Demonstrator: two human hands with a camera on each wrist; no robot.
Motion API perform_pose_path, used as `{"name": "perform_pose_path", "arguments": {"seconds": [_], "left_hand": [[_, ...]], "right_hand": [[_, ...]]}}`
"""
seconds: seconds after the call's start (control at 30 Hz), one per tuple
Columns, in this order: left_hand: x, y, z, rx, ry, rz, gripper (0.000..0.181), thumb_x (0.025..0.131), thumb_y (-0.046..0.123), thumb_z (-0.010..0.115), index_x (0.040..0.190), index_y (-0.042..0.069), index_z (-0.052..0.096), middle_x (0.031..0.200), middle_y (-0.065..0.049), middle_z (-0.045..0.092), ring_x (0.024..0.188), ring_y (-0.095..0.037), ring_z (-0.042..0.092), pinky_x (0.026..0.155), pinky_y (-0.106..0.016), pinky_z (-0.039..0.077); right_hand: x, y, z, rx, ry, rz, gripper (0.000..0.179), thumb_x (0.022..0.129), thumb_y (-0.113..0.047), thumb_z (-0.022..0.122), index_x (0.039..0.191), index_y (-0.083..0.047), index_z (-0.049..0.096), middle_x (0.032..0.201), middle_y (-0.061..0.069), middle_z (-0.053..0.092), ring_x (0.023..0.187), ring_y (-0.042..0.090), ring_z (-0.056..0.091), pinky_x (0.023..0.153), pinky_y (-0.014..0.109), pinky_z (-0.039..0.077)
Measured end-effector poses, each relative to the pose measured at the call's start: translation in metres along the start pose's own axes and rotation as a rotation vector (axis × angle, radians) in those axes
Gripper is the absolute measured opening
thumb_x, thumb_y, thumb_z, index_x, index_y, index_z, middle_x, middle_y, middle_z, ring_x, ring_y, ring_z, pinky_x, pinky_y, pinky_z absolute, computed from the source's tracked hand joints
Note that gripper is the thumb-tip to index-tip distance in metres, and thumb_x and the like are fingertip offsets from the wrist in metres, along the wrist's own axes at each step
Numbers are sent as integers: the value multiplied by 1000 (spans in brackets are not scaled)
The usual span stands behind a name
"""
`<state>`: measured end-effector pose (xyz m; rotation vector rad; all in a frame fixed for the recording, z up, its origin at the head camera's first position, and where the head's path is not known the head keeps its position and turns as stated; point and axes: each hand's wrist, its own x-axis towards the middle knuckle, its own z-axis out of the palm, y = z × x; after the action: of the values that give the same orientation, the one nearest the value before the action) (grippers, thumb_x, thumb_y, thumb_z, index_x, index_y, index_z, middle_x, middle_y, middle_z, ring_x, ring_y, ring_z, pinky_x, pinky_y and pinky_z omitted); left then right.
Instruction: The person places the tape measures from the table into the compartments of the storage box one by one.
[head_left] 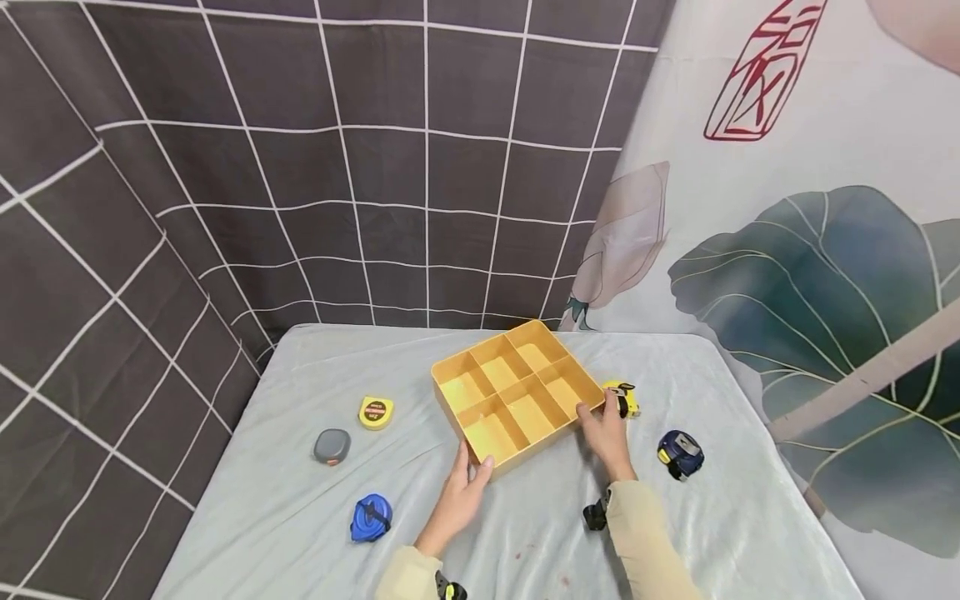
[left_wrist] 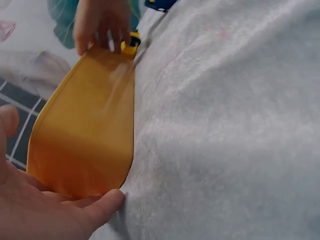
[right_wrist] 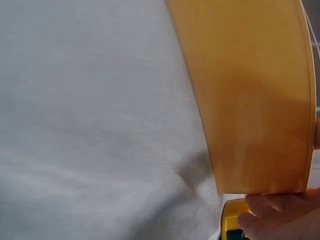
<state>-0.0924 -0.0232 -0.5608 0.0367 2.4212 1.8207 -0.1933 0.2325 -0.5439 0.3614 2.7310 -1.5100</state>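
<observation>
A yellow six-compartment box (head_left: 517,392), its rows of three slanting from near left to far right, sits on the far half of the cloth-covered bench (head_left: 285,542), just beyond and between a person's grips: the left grip (head_left: 457,500) curls about its near corner, the right grip (head_left: 606,435) pinches its right corner. A yellow-and-black tape measure (head_left: 630,400) sits beside the right grip, partly hidden (contact is hard to judge). Some left fingertips vanish behind the box; both sleeves (head_left: 648,533) are cut off at the near edge.
</observation>
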Motion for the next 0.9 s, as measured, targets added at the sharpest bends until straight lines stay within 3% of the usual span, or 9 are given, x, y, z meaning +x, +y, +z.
{"name": "perform_pose_path", "arguments": {"seconds": [0.1, 0.3, 0.47, 0.67, 0.77, 0.9], "left_hand": [[0, -1, -6, -50, 30, -17, 77, 95, 46, 40, 146, -2, 6, 150, -22, 12, 134, -39, 20, 108, -51, 19], [1, -6, -17, -124, 76, -35, 72, 97, 43, 36, 147, 3, 2, 153, -14, 4, 138, -29, 9, 111, -45, 13], [3, -12, -26, -138, 176, -36, 67, 98, 41, 35, 147, 4, 9, 153, -11, 12, 138, -27, 12, 111, -45, 14], [2, -16, -40, -125, 204, -27, 61, 99, 38, 33, 147, 6, 15, 152, -10, 16, 138, -26, 16, 111, -44, 16], [0, -18, -46, -127, 208, -26, 58, 99, 37, 33, 147, 8, 17, 152, -8, 17, 138, -23, 16, 111, -41, 16], [-3, -18, -52, -107, 215, 5, 56, 99, 35, 34, 146, 7, 21, 150, -9, 22, 137, -23, 20, 110, -41, 19]], "right_hand": [[-11, -2, 4, -35, -11, -19, 68, 92, -39, 46, 143, -3, 18, 141, 26, 33, 130, 39, 30, 104, 52, 27], [-28, -9, 12, -9, -31, -50, 69, 93, -36, 50, 142, 2, 18, 141, 26, 31, 131, 38, 28, 106, 51, 24], [-45, -14, 19, -19, 2, -49, 55, 93, -34, 49, 131, 2, 32, 131, 26, 44, 123, 37, 41, 101, 51, 33], [-74, -8, 22, -35, 173, -41, 32, 94, -34, 47, 107, -5, 53, 100, 16, 60, 92, 26, 56, 77, 39, 46], [-87, -1, 25, -16, 244, -45, 29, 94, -36, 47, 95, -9, 58, 85, 7, 60, 75, 17, 53, 60, 30, 43], [-98, 2, 24, -21, 282, -34, 31, 93, -38, 47, 88, -11, 60, 74, 2, 57, 64, 12, 47, 47, 32, 39]]}}
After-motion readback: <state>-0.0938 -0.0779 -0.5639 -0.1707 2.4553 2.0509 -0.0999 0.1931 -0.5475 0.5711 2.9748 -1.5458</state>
